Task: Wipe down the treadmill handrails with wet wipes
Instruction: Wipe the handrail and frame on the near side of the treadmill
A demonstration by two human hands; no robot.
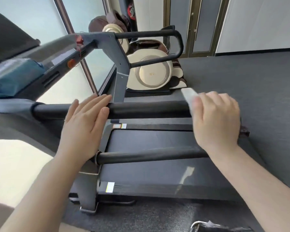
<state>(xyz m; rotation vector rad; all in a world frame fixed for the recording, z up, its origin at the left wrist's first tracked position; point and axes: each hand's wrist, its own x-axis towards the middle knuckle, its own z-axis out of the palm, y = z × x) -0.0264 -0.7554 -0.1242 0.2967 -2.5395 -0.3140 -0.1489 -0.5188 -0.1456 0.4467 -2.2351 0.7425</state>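
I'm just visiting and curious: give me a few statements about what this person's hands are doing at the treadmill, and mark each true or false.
1. The right hand holds a white wipe on the near handrail. True.
2. The left hand grips a spray bottle. False: its fingers are straight and it holds nothing.
3. A cream massage chair stands beyond the treadmill. True.
4. Both hands are at the far handrail. False: they are at the near one.

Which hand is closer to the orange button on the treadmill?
The left. The left hand rests flat on the near handrail, just below the orange button. The right hand grips the wet wipe farther along that handrail, well off to the button's right.
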